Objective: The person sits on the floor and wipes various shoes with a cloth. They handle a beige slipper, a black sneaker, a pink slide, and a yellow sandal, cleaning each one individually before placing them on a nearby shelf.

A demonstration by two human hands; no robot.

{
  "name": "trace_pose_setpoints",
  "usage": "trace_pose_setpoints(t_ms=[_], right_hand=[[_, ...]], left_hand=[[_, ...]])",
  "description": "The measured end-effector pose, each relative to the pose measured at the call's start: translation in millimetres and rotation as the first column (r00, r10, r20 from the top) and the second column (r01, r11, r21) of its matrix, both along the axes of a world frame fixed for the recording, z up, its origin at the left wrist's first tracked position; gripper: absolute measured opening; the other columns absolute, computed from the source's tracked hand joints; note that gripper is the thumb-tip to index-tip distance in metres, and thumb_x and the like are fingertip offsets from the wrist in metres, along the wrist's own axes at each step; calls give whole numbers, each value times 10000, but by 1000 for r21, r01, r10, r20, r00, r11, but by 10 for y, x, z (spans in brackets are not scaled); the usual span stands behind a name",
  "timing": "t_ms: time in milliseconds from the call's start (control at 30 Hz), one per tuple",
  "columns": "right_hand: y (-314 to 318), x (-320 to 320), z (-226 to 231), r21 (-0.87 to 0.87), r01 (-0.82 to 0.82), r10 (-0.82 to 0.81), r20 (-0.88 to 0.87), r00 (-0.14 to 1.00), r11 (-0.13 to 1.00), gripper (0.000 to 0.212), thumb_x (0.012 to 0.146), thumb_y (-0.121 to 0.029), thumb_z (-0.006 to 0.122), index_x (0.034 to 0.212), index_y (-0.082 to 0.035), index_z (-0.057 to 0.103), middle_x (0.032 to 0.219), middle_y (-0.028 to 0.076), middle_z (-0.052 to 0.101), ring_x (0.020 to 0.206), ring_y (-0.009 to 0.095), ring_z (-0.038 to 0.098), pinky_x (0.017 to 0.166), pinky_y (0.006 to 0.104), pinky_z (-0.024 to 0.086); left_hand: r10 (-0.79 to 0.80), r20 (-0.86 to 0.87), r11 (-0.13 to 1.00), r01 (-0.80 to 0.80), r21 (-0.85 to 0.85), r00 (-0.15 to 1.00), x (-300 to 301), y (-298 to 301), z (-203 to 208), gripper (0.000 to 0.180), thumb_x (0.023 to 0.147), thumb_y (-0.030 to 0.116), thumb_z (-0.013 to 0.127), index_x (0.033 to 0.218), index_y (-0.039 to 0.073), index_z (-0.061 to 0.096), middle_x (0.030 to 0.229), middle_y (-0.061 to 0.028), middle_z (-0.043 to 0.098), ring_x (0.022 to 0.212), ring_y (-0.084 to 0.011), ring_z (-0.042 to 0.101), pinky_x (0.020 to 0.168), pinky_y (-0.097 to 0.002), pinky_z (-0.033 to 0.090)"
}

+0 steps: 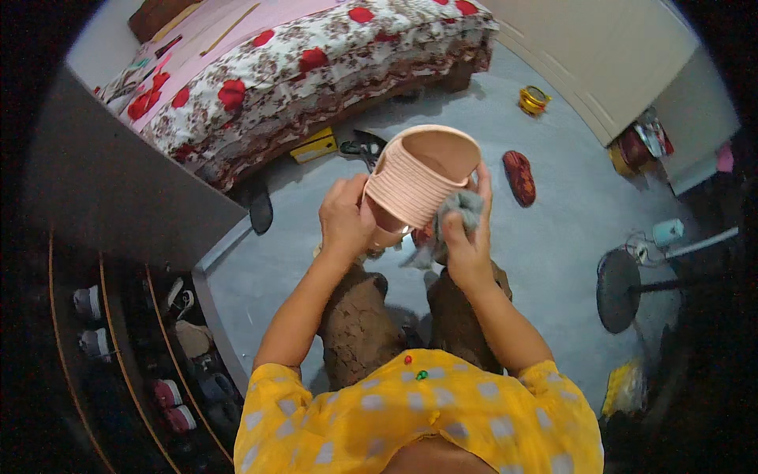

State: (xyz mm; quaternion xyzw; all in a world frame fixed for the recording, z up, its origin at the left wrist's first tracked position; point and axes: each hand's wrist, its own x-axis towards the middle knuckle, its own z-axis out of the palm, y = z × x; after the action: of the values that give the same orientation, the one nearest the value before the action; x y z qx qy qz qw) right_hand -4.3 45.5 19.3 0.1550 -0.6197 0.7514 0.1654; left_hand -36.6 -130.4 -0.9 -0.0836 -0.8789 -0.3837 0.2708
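Note:
A peach-pink slide sandal with a wide ribbed band is held up in front of me, tilted. My left hand is closed round its left side, with the thumb near the lower edge of the band. On the other side, my right hand grips a crumpled grey-green cloth, its fingers reaching up behind the sandal's right edge. The cloth lies against the lower right of the band, and one end hangs down. Behind the sandal, something small and reddish is mostly hidden.
A red patterned shoe lies on the grey floor, with a gold-yellow container beyond. A bed with a floral cover stands ahead. Shoes fill a dark rack at left. A round black fan base stands at right.

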Motion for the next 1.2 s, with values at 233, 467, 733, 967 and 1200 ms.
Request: trace_pose_setpoints(t_ms=[233, 467, 733, 967, 1200], right_hand=[[353, -83, 195, -121, 91, -79, 107, 991, 988, 734, 788, -45, 677, 1392, 10, 264, 1206, 115, 493, 1081, 179, 505, 936, 307, 413], [605, -14, 294, -362, -27, 107, 202, 974, 932, 696, 771, -25, 666, 1374, 1, 319, 1140, 89, 539, 1005, 159, 553, 886, 293, 462], [566, -36, 195, -249, -190, 255, 263, 931, 950, 634, 806, -95, 641, 1365, -5, 356, 1212, 99, 517, 1057, 148, 529, 928, 290, 420], [583, -121, 246, 203, 82, -111, 138, 984, 976, 591, 843, -239, 657, 1318, 11, 410, 1147, 120, 571, 1001, 164, 567, 877, 304, 450], [292, -179, 90, 563, 347, -276, -211, 938, 750, 654, 810, -344, 659, 1318, -13, 413, 1289, 245, 460, 1179, 379, 471, 972, 439, 377]], left_hand=[[-83, -18, 996, 82, -42, 996, 401, 471, 119, 156, 756, 170, 621, 819, 37, 568, 699, -135, 522, 643, -338, 514, 573, -439, 403], [-255, 127, 955, 230, 188, 958, 334, 360, 189, 508, 713, 402, 759, 1051, 52, 611, 837, -88, 591, 762, -215, 585, 669, -332, 459], [-841, 29, 246, 335, 910, 540, 411, 574, 163, 896, 658, 241, 816, 1357, -4, 311, 1280, -97, 476, 1180, -198, 466, 1012, -335, 356], [-611, 222, 576, 235, 783, 760, 442, 559, -130, 647, 643, 83, 653, 1238, -8, 417, 1139, -117, 557, 1056, -224, 551, 926, -339, 424], [-389, 351, 858, 197, 474, 851, 524, 633, -24, 550, 634, 78, 639, 1144, -11, 452, 1017, -141, 585, 982, -271, 579, 872, -337, 443]])
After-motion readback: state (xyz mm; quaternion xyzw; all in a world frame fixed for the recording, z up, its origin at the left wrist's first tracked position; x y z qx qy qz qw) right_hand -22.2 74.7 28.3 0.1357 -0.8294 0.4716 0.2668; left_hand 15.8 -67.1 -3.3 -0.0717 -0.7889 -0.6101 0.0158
